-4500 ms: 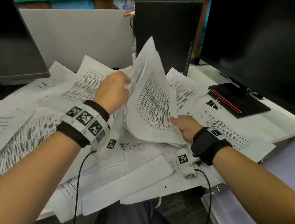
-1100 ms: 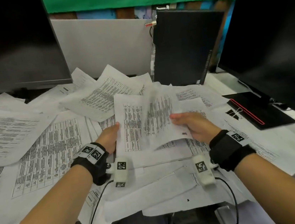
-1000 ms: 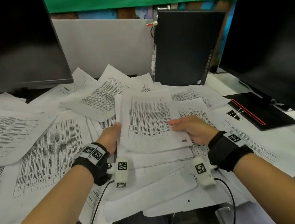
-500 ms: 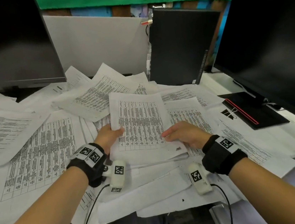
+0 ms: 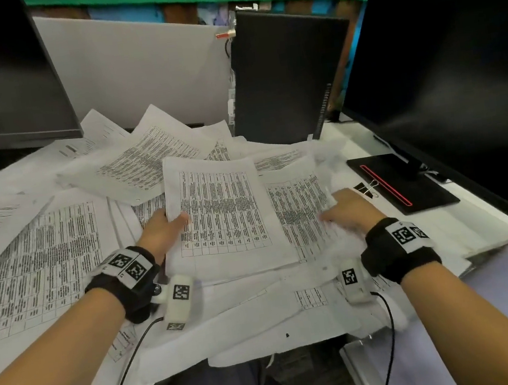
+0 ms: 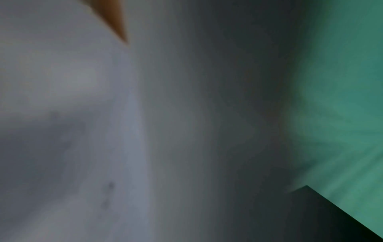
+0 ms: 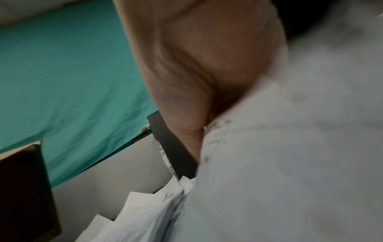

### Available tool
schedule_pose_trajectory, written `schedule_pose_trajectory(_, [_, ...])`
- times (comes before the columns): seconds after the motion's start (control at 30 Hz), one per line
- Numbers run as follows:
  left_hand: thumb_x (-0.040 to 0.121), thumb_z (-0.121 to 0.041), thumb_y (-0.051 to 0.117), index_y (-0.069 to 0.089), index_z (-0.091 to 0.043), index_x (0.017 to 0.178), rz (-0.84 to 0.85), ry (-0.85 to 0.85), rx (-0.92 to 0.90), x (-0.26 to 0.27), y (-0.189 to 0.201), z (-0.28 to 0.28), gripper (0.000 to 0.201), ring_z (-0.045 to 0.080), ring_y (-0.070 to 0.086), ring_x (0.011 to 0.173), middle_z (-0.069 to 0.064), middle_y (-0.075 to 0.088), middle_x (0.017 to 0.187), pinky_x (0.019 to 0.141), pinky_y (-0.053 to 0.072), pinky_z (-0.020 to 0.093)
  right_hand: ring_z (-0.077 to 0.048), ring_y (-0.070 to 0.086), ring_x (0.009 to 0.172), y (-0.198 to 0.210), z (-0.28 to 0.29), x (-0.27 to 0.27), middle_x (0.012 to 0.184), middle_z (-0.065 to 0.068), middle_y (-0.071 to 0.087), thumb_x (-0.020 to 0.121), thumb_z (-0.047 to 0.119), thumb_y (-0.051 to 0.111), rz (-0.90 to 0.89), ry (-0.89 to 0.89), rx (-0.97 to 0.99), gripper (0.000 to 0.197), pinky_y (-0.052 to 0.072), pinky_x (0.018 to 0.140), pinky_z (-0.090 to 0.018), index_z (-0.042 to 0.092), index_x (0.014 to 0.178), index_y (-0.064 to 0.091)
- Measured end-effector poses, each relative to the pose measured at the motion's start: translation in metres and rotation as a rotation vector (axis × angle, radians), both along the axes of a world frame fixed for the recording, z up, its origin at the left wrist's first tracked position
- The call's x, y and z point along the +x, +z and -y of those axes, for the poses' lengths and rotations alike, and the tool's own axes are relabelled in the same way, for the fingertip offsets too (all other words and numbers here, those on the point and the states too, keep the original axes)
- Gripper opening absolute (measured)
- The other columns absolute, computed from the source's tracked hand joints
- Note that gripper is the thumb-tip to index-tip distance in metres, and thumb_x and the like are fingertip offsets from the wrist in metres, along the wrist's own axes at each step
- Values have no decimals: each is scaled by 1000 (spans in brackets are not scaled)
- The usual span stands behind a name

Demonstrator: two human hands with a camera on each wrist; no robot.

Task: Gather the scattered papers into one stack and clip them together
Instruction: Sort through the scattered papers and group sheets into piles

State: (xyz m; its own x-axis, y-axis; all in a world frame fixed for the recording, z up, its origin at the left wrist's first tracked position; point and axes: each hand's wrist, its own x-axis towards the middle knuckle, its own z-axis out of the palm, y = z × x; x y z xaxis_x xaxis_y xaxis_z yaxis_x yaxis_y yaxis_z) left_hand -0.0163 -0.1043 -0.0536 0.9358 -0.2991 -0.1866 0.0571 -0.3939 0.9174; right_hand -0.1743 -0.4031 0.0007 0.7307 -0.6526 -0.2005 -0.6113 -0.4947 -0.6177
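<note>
Office desk, monitors (image 5: 450, 85), printed papers (image 5: 31, 267)

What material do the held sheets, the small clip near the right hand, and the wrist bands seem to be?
Held sheets: thin matte white paper, printed tables, edges bending.
Small clip: apparently black metal body with shiny wire loops.
Wrist bands: soft black fabric, probably elastic, fuzzy surface.
</note>
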Motion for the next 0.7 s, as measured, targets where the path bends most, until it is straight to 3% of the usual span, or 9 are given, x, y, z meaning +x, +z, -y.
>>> schedule_pose_trajectory(0.07, [97, -24, 50, 47, -4, 130, -3, 12, -3, -3, 2, 3, 39, 30, 57, 104, 12, 60, 119, 88, 44, 38, -32, 65, 95, 11, -2, 5, 97, -13, 66, 96, 23, 59, 145, -64, -170, 22, 49, 71, -30, 2, 102, 64])
schedule_pose_trajectory(0.23, [97, -19, 49, 47, -4, 132, -52, 42, -17, -1, 3, 1, 38, 31, 55, 115, 14, 58, 128, 101, 43, 49, -39, 63, 97, 62, -14, 10, 101, -20, 66, 101, 19, 47, 373, -245, -603, 24, 49, 78, -41, 1, 105, 62])
schedule_pose_trajectory(0.27, [98, -20, 47, 46, -4, 133, -70, 41, -21, -3, 5, 1, 38, 31, 54, 116, 14, 57, 130, 102, 42, 50, -32, 65, 92, 70, -15, 9, 96, -14, 65, 103, 20, 44, 498, -276, -604, 24, 52, 77, -40, 3, 107, 59])
schedule_pose_trajectory(0.3, [99, -21, 45, 45, -4, 134, -84, 48, -21, -3, 6, 1, 38, 31, 53, 119, 13, 55, 132, 103, 41, 49, -20, 64, 83, 77, -15, 8, 88, -4, 61, 105, 22, 40, 665, -306, -542, 23, 55, 73, -32, 5, 107, 55])
schedule_pose_trajectory(0.37, [101, -22, 40, 41, -3, 136, -99, 62, -25, -3, 7, 2, 40, 30, 47, 125, 10, 49, 138, 105, 38, 43, 3, 52, 68, 88, -12, 8, 78, 11, 49, 106, 22, 37, 973, -405, -332, 17, 47, 59, -11, 11, 101, 48])
schedule_pose_trajectory(0.43, [103, -22, 36, 36, -2, 140, -107, 82, -39, -4, 9, 2, 42, 30, 42, 129, 12, 43, 143, 103, 35, 40, -2, 50, 69, 85, 0, 17, 81, 7, 50, 103, 20, 41, 1086, -480, -87, 12, 43, 59, -11, 11, 97, 46])
schedule_pose_trajectory(0.53, [103, -30, 35, 26, -4, 146, -140, 79, -75, -7, 12, 0, 51, 31, 31, 138, 14, 30, 152, 111, 27, 42, -16, 54, 70, 66, -3, 36, 89, -9, 57, 94, 17, 45, 792, -273, 206, 16, 41, 56, -26, 6, 97, 57])
schedule_pose_trajectory(0.6, [99, -45, 35, 25, -10, 147, -191, 54, -105, -8, 14, -3, 61, 31, 30, 139, 13, 28, 153, 114, 25, 47, -21, 62, 75, 48, -19, 44, 88, -8, 66, 98, 13, 47, 517, -64, 250, 18, 45, 58, -27, 10, 90, 63])
schedule_pose_trajectory(0.7, [82, -74, 36, 32, -18, 146, -308, 79, -248, 3, 2, -9, 85, 32, 40, 133, 10, 37, 149, 111, 30, 52, -21, 65, 80, 23, -49, 51, 89, -5, 68, 101, 8, 48, 350, 21, 442, 17, 52, 58, -27, 10, 92, 63])
